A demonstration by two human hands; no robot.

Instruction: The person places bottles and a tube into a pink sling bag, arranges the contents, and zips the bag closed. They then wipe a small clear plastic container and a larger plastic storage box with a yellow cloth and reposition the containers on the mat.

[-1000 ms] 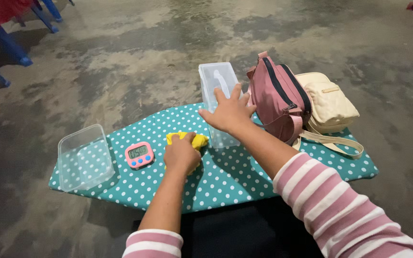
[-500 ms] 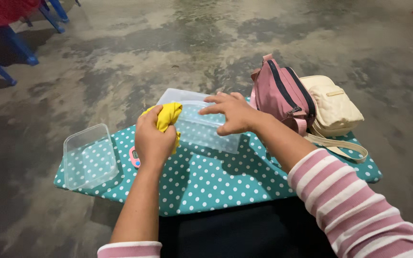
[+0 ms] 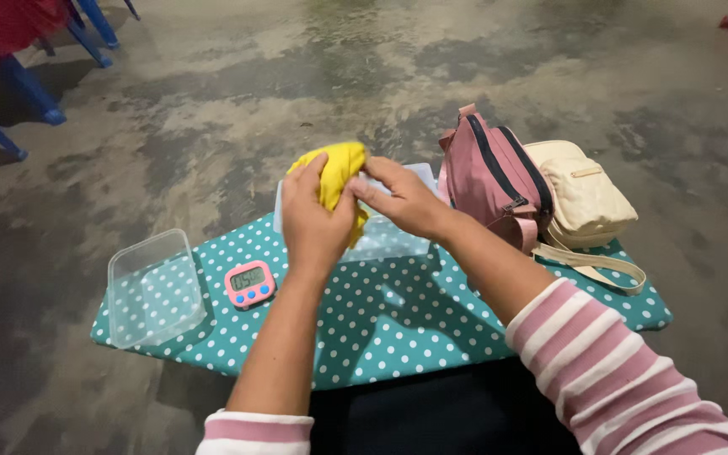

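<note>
A: Since half a second ago we've lifted the yellow cloth (image 3: pixel 336 173) higher, and our right hand (image 3: pixel 402 198) has left the clear container (image 3: pixel 391 238) to meet it.

B: Yes. Our left hand (image 3: pixel 318 221) has its fingers (image 3: pixel 309 179) closed round the cloth, and the right hand's fingers are pinching its near edge. So we judge the work has gone from steadying the container to handling the cloth with both hands.

A: Where is the cloth now?

B: In the air above the container, which lies on the spotted bench (image 3: pixel 398 316) behind our hands.

A: What can't we make out?

B: Most of the container is hidden by the hands, so we can't tell whether it lies on its side or stands open. The cloth is bunched; its shape stays unclear.

A: The rest?

B: The clear lid (image 3: pixel 153 288) sits at the bench's left end, the pink timer (image 3: pixel 248 283) beside it, the pink bag (image 3: pixel 490 181) and cream bag (image 3: pixel 579 194) on the right.
</note>
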